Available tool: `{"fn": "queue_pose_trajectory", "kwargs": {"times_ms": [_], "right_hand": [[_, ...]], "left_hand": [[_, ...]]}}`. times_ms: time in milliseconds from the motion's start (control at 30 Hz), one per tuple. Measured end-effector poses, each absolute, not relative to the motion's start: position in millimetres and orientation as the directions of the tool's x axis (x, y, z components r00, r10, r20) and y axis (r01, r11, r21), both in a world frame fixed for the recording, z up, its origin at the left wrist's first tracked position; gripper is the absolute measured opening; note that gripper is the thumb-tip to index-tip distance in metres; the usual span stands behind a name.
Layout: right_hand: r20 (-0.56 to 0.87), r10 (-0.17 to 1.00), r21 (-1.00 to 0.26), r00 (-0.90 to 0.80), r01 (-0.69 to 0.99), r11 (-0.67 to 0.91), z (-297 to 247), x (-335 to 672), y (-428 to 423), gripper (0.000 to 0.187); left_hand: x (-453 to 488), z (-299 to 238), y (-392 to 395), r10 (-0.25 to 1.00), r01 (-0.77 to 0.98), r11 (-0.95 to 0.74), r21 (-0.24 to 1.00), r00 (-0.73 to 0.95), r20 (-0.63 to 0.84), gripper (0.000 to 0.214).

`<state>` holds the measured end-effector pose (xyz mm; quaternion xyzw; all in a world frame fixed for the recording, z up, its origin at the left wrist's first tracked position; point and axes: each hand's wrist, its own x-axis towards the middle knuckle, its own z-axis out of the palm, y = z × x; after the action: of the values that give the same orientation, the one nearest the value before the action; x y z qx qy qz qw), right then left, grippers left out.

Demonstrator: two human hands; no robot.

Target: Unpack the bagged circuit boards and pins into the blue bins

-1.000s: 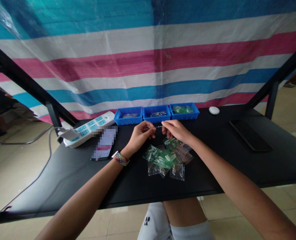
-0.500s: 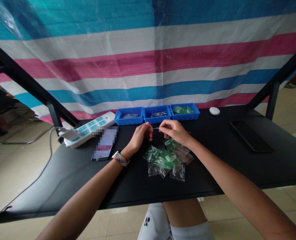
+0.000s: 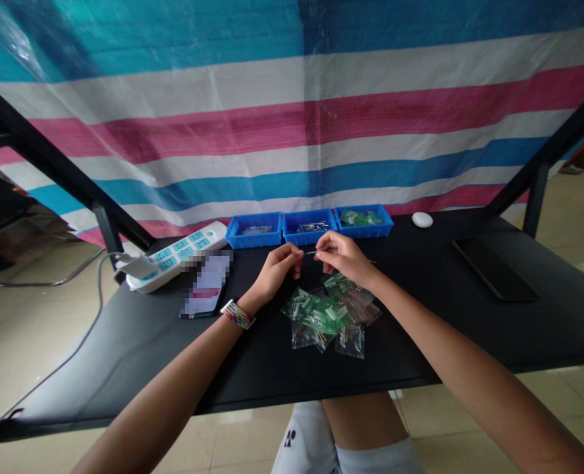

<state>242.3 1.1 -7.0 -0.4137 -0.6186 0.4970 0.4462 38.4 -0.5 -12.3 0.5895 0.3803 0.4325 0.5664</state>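
Since prev. frame, R hand (image 3: 342, 257) has risen slightly and L hand (image 3: 274, 268) has its thumb brought forward to the fingertips; bags and bins are unchanged. Near edge: white shorts (image 3: 311, 434) below black table (image 3: 395, 355). Next, approx. center: pile of small plastic bags (image 3: 321, 313), green-tinted on top, clear ones w/ brass-colored pcs. at front. Beyond pile: thin metallic pin (image 3: 310, 253), held approx. horiz. above tabletop between both hands. L hand pinches one end, thumb against fingers; R hand pinches the opp. end. Fine detail of pin too small to read. Multicolor wristband (image 3: 238, 313) on L wrist. Left side: phone (image 3: 207, 286), screen pixelated, beside white power strip (image 3: 183, 250). Right side: dark phone-like slab (image 3: 494, 270). Far row, L to R: blue bin w/ clear bags (image 3: 255, 241), blue bin w/ metal pins (image 3: 299, 238), blue bin w/ green bags (image 3: 365, 232); then white oval obj. (image 3: 422, 220). Rear: striped sheet (image 3: 272, 151).
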Motion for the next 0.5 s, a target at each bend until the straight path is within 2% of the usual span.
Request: {"fn": "queue_pose_trajectory", "kwargs": {"times_ms": [133, 333, 500], "right_hand": [[0.09, 0.962, -0.992, -0.257, 0.059, 0.109, -8.1, 244.6, 4.2, 0.019], [0.041, 0.956, -0.991, -0.291, 0.107, 0.076, -10.6, 245.0, 5.5, 0.031], [0.036, 0.953, -0.997, -0.302, 0.054, 0.054, -7.8, 244.1, 3.4, 0.029]], "left_hand": [[38.6, -10.7, -1.5, 0.939, -0.049, -0.072, 0.996, 0.334, 0.084, 0.032], [39.4, -9.1, -2.7, 0.933, -0.041, -0.111, 0.993, 0.34, 0.118, 0.03], [39.2, -10.6, -2.6, 0.931, -0.046, -0.115, 0.992, 0.344, 0.124, 0.028]]}}
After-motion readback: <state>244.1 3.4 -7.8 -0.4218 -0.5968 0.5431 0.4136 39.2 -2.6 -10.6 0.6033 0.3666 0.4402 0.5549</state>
